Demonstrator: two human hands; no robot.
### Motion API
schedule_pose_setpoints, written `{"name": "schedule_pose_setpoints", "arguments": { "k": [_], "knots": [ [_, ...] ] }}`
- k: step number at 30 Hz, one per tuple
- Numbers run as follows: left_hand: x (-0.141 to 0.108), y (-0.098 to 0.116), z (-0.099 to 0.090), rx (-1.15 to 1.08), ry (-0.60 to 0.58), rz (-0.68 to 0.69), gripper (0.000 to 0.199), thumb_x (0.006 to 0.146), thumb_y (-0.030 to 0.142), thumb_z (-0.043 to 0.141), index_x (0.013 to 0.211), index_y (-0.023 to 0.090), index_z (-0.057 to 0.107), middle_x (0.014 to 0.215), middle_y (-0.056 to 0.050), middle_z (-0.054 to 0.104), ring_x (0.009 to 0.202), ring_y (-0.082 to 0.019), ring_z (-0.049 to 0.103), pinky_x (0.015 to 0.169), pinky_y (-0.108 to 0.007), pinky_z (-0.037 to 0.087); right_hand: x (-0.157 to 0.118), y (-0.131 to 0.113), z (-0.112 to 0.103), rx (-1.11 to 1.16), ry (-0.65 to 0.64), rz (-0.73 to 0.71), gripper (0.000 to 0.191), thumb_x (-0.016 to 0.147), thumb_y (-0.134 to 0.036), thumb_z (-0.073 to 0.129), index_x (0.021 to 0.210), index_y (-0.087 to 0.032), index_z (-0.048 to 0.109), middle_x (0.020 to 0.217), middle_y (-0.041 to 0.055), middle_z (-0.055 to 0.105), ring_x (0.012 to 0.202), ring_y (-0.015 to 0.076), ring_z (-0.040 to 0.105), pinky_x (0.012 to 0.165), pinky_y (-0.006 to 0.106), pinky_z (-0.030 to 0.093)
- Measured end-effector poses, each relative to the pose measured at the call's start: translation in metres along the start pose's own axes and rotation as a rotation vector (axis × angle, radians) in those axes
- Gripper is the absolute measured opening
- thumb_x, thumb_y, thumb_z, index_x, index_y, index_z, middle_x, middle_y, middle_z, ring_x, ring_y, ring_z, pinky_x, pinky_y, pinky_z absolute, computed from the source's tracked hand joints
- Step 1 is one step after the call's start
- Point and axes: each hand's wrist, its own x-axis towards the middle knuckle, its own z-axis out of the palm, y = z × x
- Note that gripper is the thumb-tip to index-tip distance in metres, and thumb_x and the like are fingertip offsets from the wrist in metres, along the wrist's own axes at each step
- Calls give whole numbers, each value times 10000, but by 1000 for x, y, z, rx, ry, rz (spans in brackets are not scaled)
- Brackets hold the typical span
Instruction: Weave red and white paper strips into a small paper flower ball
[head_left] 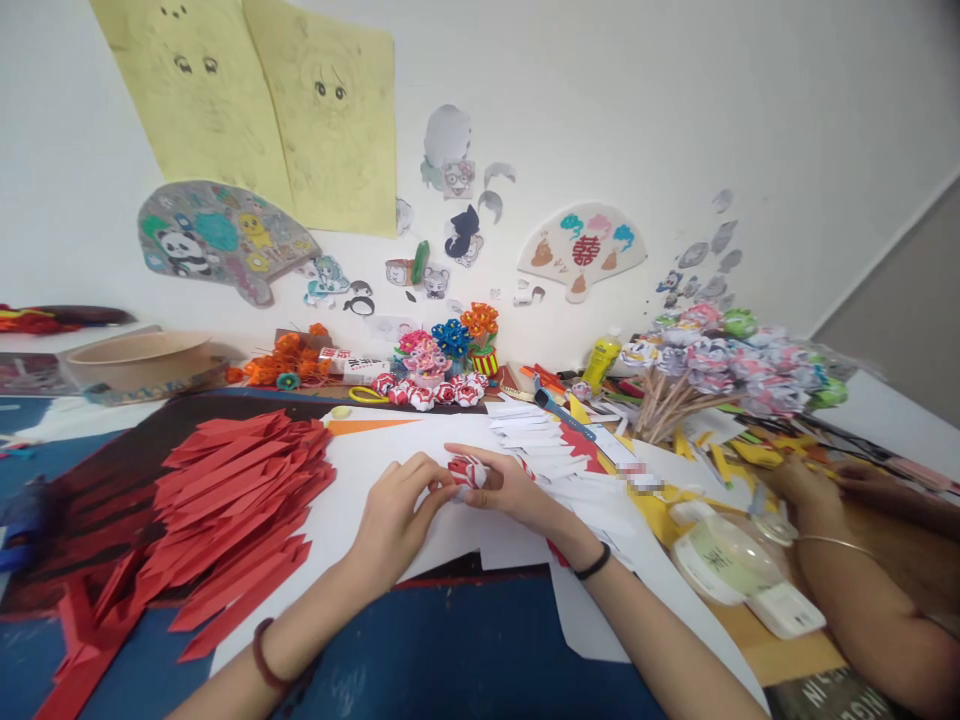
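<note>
Between my hands, above the white paper [360, 480], is a small red and white folded paper flower [466, 472]. My right hand [517, 490] wraps round it from the right, thumb in front and fingers behind. My left hand [405, 510] pinches its left edge with thumb and fingertips. A large pile of folded red paper strips [240, 500] lies to the left of my hands. Folded white paper strips [540, 440] lie just to the right, beyond my right hand. Several finished red and white paper flowers [431, 392] stand in a row behind.
Another person's arm [847, 570] reaches in at the right, beside a clear bottle [720, 560]. A bunch of paper flowers on sticks [720, 360], a yellow glue bottle [601, 360] and a beige basin [142, 360] stand towards the wall.
</note>
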Motion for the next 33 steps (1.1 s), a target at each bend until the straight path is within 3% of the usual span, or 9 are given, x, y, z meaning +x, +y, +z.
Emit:
{"name": "schedule_pose_setpoints", "arguments": {
  "k": [5, 12, 17, 20, 24, 30, 33],
  "knots": [
    [4, 3, -5, -104, 24, -70, 169, 949, 302, 504, 860, 204, 610, 824, -14, 610, 685, -138, 498, 679, -286, 379, 0, -2, -1, 6, -2, -18, 730, 740, -359, 780, 1382, -218, 464, 1112, 56, 594, 935, 156, 577, 848, 293, 477],
    [4, 4, -4, -105, 23, -60, 104, 918, 271, 556, 886, 206, 631, 848, -16, 618, 663, -126, 490, 670, -274, 396, -1, -5, 0, -47, 22, -66, 695, 774, -366, 752, 1385, -232, 450, 1202, 72, 540, 1027, 178, 542, 852, 292, 472],
    [3, 3, -2, -67, 19, -63, 120, 914, 283, 565, 852, 198, 624, 794, -8, 600, 646, -126, 483, 656, -273, 394, -1, -9, 5, -125, 32, -33, 717, 765, -447, 740, 1377, -188, 471, 1052, 65, 591, 898, 175, 556, 786, 306, 482],
    [2, 3, -1, -29, 25, -68, 133, 918, 290, 556, 843, 200, 619, 778, -3, 587, 640, -125, 480, 647, -271, 390, -1, -12, 8, -163, 48, -32, 720, 755, -476, 737, 1368, -191, 489, 1065, 69, 597, 954, 200, 551, 830, 336, 477],
    [1, 4, -1, -4, 26, -41, 127, 921, 285, 551, 856, 209, 629, 783, 0, 597, 629, -121, 477, 657, -275, 387, -1, -12, 9, -230, 97, -17, 686, 753, -438, 750, 1350, -187, 523, 1056, 65, 596, 980, 210, 547, 883, 347, 462],
    [2, 3, -5, 30, 85, -46, 112, 923, 275, 533, 897, 214, 623, 825, -4, 611, 615, -117, 472, 655, -278, 384, 0, -10, 7, -175, 107, 30, 767, 756, -418, 755, 1412, -164, 449, 847, 16, 586, 810, 166, 556, 758, 312, 501],
    [1, 0, -4, 81, 70, -26, 95, 921, 270, 536, 926, 222, 618, 840, 2, 609, 608, -116, 465, 668, -283, 378, 0, -9, 7, -178, 108, 23, 762, 749, -404, 761, 1407, -172, 455, 902, 20, 610, 853, 175, 574, 792, 321, 506]
  ]
}}
